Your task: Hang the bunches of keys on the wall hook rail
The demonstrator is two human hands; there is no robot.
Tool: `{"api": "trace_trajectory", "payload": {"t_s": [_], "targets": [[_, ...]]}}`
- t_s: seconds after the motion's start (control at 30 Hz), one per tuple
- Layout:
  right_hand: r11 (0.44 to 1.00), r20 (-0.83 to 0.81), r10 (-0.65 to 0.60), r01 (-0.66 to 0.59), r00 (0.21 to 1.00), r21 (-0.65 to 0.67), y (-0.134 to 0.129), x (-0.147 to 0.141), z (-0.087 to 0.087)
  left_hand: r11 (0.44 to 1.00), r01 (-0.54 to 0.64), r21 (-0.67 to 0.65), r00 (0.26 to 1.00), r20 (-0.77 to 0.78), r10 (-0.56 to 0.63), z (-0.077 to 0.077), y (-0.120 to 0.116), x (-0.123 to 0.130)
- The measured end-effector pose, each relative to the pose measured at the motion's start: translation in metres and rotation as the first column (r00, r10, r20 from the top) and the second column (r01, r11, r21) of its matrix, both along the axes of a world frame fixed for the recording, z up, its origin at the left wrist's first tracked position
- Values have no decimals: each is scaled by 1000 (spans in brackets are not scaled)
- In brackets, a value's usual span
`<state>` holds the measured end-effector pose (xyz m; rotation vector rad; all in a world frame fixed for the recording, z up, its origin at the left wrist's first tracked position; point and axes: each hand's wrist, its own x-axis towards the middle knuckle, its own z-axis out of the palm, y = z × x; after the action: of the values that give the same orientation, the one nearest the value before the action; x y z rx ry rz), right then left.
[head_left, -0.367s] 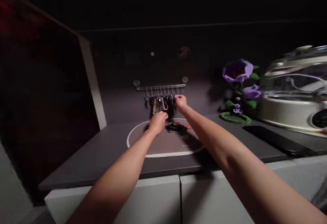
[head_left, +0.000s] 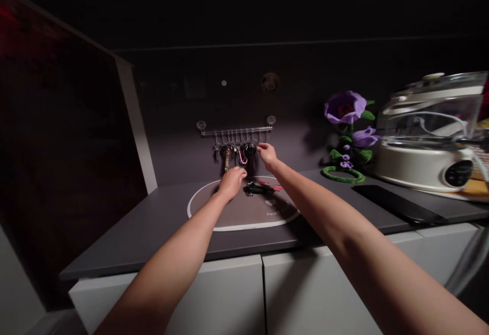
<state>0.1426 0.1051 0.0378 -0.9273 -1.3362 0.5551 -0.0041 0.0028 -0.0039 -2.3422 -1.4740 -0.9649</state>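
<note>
A: Start at the near side. Where's the left hand (head_left: 230, 185)?

B: Over the rounded mat (head_left: 244, 215) on the counter (head_left: 133, 238), with the left fingers (head_left: 242, 172) pointing inward. I can't tell whether they're closed or holding anything.

A: What lies by them?

B: A dark bundle (head_left: 260, 188) with red parts, on the mat just below and to the right of those fingers, its long axis crosswise.

A: And further in?

B: The right hand (head_left: 268, 157), higher and to the right. Its fingers look near one another, but whether they're clamped on a ring I can't tell.

A: Which way are the hanging keys (head_left: 252, 150) from there?

B: Just left of the right fingers, the row running off leftward. Each bunch hangs lengthwise downward from the clear rail (head_left: 237, 131), which is above both hands. The right hand is nearer the row's right end; the left fingers sit below its middle, near the pink hook (head_left: 243, 158).

A: Anything different from the earlier frame?

B: Both hands stand almost the same against the rail. The view has swung slightly right: the pale appliance (head_left: 416, 167), well right of the fingers, shows more fully and sharply.
</note>
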Motion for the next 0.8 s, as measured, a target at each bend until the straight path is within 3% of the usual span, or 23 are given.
{"api": "trace_trajectory", "payload": {"t_s": [0.1,0.23,0.47,0.63,0.8], "targets": [[997,-52,32,-36,998,-67,-22,1,4,1000,14,-3,1000,15,-14,-1,1,0],[987,-28,149,-151,988,-63,-52,3,1,999,36,-11,999,31,-35,-1,2,-1],[978,107,188,-176,976,-112,-85,14,-28,997,70,-25,997,-8,-70,-3,3,-3],[990,345,135,-113,929,-82,-90,22,-49,995,78,-62,995,-49,-81,-5,4,-3],[999,645,36,-43,763,-5,-94,25,-52,990,101,-93,991,-80,-109,-11,9,-5]]}}
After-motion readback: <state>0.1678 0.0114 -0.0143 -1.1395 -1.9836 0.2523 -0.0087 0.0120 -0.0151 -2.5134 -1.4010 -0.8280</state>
